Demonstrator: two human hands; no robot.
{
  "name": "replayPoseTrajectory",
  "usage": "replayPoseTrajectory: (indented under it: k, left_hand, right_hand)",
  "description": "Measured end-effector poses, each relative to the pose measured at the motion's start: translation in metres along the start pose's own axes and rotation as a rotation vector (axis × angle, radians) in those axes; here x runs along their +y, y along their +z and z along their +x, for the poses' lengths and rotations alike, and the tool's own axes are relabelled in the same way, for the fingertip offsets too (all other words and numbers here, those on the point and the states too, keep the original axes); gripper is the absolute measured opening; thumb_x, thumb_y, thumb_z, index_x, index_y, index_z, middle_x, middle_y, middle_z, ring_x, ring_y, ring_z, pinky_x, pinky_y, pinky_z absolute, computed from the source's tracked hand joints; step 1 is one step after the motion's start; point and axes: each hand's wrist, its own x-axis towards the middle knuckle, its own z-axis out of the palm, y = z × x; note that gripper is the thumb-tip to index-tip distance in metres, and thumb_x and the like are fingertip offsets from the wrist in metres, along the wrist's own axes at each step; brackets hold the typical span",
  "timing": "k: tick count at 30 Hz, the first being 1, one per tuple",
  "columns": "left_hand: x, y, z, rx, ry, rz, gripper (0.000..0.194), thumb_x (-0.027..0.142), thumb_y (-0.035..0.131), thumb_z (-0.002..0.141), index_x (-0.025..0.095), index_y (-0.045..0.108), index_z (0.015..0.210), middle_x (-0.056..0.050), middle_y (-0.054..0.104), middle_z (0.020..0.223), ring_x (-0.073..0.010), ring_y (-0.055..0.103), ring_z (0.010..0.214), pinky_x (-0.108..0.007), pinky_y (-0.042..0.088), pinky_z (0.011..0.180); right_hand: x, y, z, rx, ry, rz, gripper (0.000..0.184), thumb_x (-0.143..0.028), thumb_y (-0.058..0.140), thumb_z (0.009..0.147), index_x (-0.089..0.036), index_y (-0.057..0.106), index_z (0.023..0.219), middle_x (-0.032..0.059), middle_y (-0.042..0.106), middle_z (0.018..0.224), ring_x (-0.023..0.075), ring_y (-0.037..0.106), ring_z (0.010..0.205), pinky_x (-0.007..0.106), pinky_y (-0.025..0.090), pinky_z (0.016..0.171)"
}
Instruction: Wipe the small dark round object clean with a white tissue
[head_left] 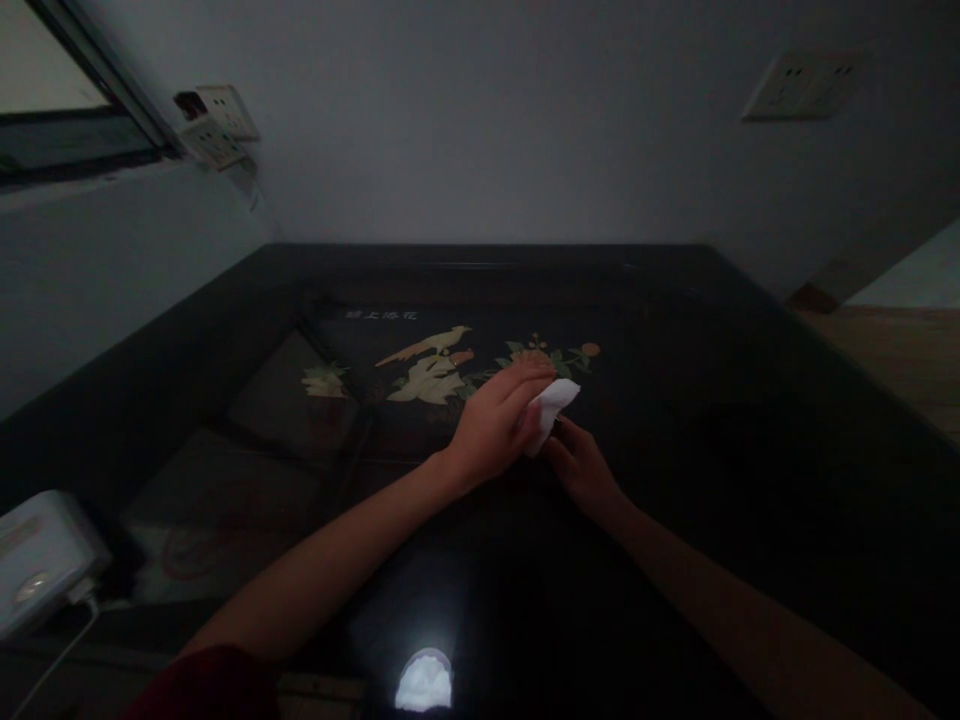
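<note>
While the left forearm slants in from the lower left, the left hand [496, 418] lies angled over the black tabletop [480, 560], its fingers close together and bent around a crumpled white tissue [553, 403]. The right forearm reaches in from the lower right, and the right hand [586, 466] has its fingers partly curled at the tissue's lower edge; whether they pinch it, I cannot tell. The tissue sits between the hands, beside the flower decoration [590, 350].

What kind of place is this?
Probably a room in a home: a dark, glossy table with a bird-and-flower picture stands by a plain wall with power sockets.
</note>
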Motion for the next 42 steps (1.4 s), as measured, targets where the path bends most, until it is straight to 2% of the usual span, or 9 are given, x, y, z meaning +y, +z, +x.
replayPoseTrajectory:
  k: [4, 7, 10, 16, 19, 22, 30, 37, 42]
  left_hand:
    - [-0.003, -0.001, 0.001, -0.037, 0.185, 0.13, 0.03, 0.02, 0.04, 0.091, 0.014, 0.06, 0.113, -0.012, 0.065, 0.119, -0.0204, 0.057, 0.116, -0.041, 0.042, 0.105]
    - [-0.002, 0.0, 0.001, 0.007, 0.119, 0.038, 0.03, 0.019, 0.038, 0.091, 0.013, 0.062, 0.109, -0.011, 0.067, 0.114, -0.0197, 0.059, 0.112, -0.04, 0.041, 0.105]
    - [-0.001, 0.002, 0.002, 0.065, -0.153, -0.168, 0.034, 0.026, 0.036, 0.093, 0.013, 0.064, 0.106, -0.011, 0.068, 0.109, -0.0201, 0.06, 0.106, -0.037, 0.045, 0.098]
    - [-0.006, 0.008, 0.008, 0.12, -0.865, -0.809, 0.037, 0.035, 0.042, 0.087, 0.01, 0.068, 0.095, -0.006, 0.068, 0.076, -0.0145, 0.058, 0.063, -0.026, 0.046, 0.063]
    - [-0.009, 0.012, 0.012, 0.133, -1.027, -1.085, 0.032, 0.032, 0.045, 0.084, 0.01, 0.068, 0.089, -0.007, 0.069, 0.077, -0.0141, 0.06, 0.065, -0.025, 0.047, 0.068]
    - [-0.011, 0.013, 0.013, 0.129, -1.1, -1.165, 0.03, 0.032, 0.046, 0.083, 0.012, 0.068, 0.085, -0.007, 0.069, 0.076, -0.0149, 0.061, 0.067, -0.024, 0.046, 0.069]
    - [-0.002, 0.004, 0.006, 0.075, -0.699, -0.489, 0.038, 0.036, 0.036, 0.09, 0.011, 0.063, 0.081, -0.004, 0.061, 0.07, -0.0138, 0.052, 0.063, -0.024, 0.039, 0.057]
    - [0.009, 0.0, 0.002, 0.036, -0.123, -0.018, 0.034, 0.023, 0.032, 0.094, 0.013, 0.063, 0.103, -0.011, 0.068, 0.105, -0.0199, 0.06, 0.103, -0.035, 0.047, 0.091]
    - [0.01, 0.0, 0.002, 0.002, 0.132, 0.166, 0.027, 0.019, 0.041, 0.09, 0.014, 0.064, 0.104, -0.009, 0.069, 0.108, -0.0191, 0.062, 0.104, -0.038, 0.045, 0.099]
  right_hand:
    - [0.002, 0.0, 0.001, 0.021, 0.021, -0.023, 0.031, -0.044, 0.067, 0.075, -0.016, 0.064, 0.086, 0.0044, 0.071, 0.083, 0.0224, 0.063, 0.078, 0.033, 0.051, 0.071]
    - [0.003, -0.001, 0.002, 0.007, 0.014, 0.002, 0.032, -0.044, 0.067, 0.075, -0.016, 0.065, 0.092, 0.0046, 0.072, 0.088, 0.0227, 0.064, 0.081, 0.033, 0.051, 0.074]
    - [0.004, -0.001, 0.002, -0.019, 0.015, 0.057, 0.039, -0.043, 0.066, 0.077, -0.017, 0.065, 0.106, 0.0066, 0.072, 0.101, 0.0246, 0.065, 0.092, 0.036, 0.051, 0.082]
    - [0.011, -0.003, 0.002, -0.04, 0.02, 0.13, 0.053, -0.049, 0.069, 0.075, -0.019, 0.062, 0.118, 0.0094, 0.069, 0.114, 0.0287, 0.063, 0.106, 0.044, 0.047, 0.094]
    - [0.011, -0.003, 0.001, -0.055, 0.018, 0.13, 0.055, -0.05, 0.069, 0.075, -0.019, 0.062, 0.119, 0.0096, 0.07, 0.114, 0.0289, 0.064, 0.106, 0.045, 0.046, 0.096]
    - [0.01, -0.002, 0.001, -0.058, 0.019, 0.142, 0.056, -0.051, 0.069, 0.075, -0.018, 0.061, 0.12, 0.0102, 0.069, 0.115, 0.0291, 0.063, 0.107, 0.045, 0.046, 0.097]
    - [0.009, -0.002, 0.0, -0.07, -0.006, 0.098, 0.058, -0.057, 0.066, 0.075, -0.018, 0.061, 0.117, 0.0104, 0.07, 0.111, 0.0287, 0.063, 0.106, 0.042, 0.048, 0.094]
    - [0.001, -0.003, 0.0, -0.065, -0.033, -0.036, 0.043, -0.052, 0.062, 0.079, -0.017, 0.064, 0.103, 0.0076, 0.072, 0.094, 0.0241, 0.064, 0.086, 0.035, 0.051, 0.077]
    - [0.002, -0.002, 0.001, -0.04, 0.021, -0.081, 0.035, -0.05, 0.063, 0.077, -0.015, 0.061, 0.078, 0.0038, 0.066, 0.073, 0.0192, 0.059, 0.069, 0.029, 0.048, 0.062]
